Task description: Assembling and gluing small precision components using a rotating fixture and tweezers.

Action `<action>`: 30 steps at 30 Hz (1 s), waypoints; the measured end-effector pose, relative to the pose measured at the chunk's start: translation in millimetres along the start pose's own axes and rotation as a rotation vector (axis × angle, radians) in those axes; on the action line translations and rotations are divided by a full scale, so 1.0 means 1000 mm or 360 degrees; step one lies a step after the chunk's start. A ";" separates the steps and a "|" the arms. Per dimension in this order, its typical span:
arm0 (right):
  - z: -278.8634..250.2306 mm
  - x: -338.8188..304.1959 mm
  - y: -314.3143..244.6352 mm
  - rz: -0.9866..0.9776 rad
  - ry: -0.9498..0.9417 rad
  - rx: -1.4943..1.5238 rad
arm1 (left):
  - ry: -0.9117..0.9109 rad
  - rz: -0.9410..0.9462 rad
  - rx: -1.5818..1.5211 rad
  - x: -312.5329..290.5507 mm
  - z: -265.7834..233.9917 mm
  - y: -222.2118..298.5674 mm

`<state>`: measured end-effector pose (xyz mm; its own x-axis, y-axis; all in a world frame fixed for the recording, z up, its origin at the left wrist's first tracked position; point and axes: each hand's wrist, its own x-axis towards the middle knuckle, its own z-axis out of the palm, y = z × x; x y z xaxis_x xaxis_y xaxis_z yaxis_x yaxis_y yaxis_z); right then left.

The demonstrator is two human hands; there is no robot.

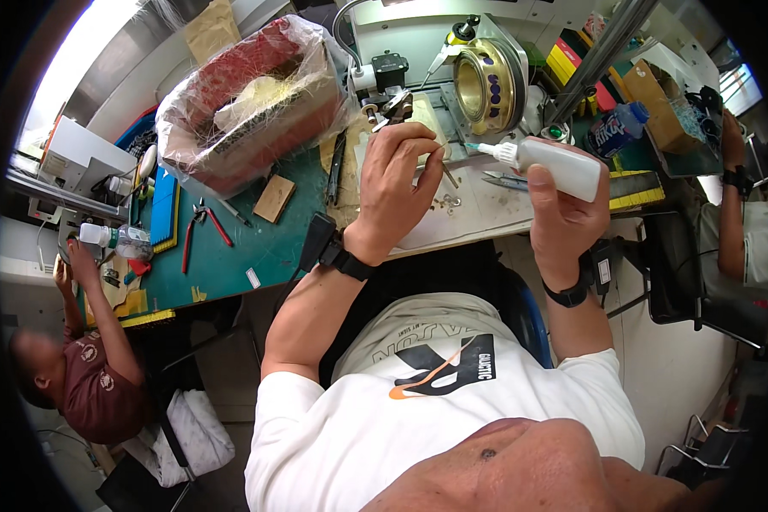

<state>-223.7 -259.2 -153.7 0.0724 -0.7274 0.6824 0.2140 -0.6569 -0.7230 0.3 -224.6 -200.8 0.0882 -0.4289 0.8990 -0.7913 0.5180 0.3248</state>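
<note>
My right hand (567, 218) is wrapped round a white squeeze bottle (558, 165), tilted so its narrow nozzle points left toward my other hand. Thumb and fingers of my left hand (398, 183) are pinched together just left of the nozzle tip. What they hold is too small to make out; a thin rod (450, 176) shows beside the fingertips. Below, a few tiny metal bits (448, 202) lie on the pale board (495, 215). Tweezers (505, 181) rest there too, partly behind the bottle and my right hand.
Left of my hands stands a plastic-lined carton (239, 154). Nearby lie a wooden block (274, 198), red-handled pliers (217, 227) and a black tool (337, 166). A gold-rimmed wheel (486, 85) stands behind, a blue-capped bottle (619, 128) to the right. Other people sit at both sides.
</note>
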 end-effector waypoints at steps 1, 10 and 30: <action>0.003 -0.002 0.004 0.0001 -0.0014 -0.0013 | 0.0002 0.0003 0.0009 0.000 0.000 0.001; 0.011 -0.003 0.020 0.0093 -0.0039 0.0022 | 0.0003 0.0006 0.0033 0.001 -0.001 0.002; -0.020 0.015 0.008 -0.0294 0.0314 0.0055 | -0.0050 -0.0364 -0.0080 0.002 -0.002 -0.002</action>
<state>-240.7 -278.9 -151.5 -0.1614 -0.6225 0.7658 0.2392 -0.7775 -0.5816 2.7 -224.9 -199.2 0.2421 -0.5617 0.7911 -0.7218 0.4406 0.5338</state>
